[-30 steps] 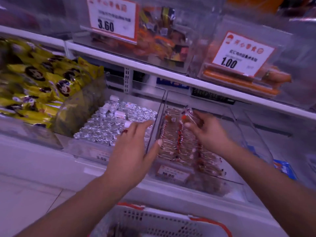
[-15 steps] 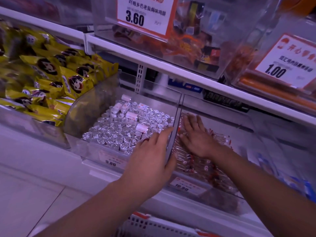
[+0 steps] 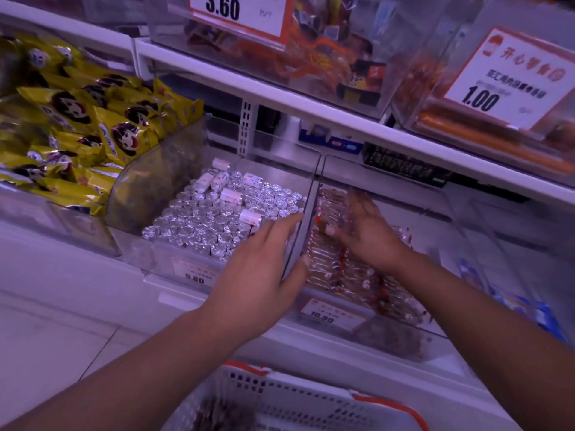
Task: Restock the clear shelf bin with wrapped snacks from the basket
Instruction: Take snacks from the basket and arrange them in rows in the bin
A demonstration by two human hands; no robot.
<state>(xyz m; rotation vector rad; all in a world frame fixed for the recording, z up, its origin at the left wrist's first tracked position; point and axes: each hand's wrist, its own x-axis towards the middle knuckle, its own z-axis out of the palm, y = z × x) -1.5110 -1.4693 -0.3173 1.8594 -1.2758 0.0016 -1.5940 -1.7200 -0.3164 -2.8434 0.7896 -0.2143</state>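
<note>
We have 1 view only, worn on the head, looking forward and down at close range onto the clear shelf bin (image 3: 370,309), with the upper shelf (image 3: 311,110) above and the basket (image 3: 298,396) at the bottom edge.

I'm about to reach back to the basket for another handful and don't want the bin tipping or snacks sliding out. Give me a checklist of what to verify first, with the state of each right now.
1. Left hand steadies the clear shelf bin at its left wall, thumb inside, fingers outside: ok.
2. Right hand is inside the bin over the wrapped snacks: ok.
3. Right hand has let go of the snacks: cannot tell, it is blurred.
4. Snacks lie within the bin walls, none over the front edge: ok.
5. Room left at the bin's right side for more: ok.
6. Basket is in view below the shelf; what it holds: cannot tell.
</note>
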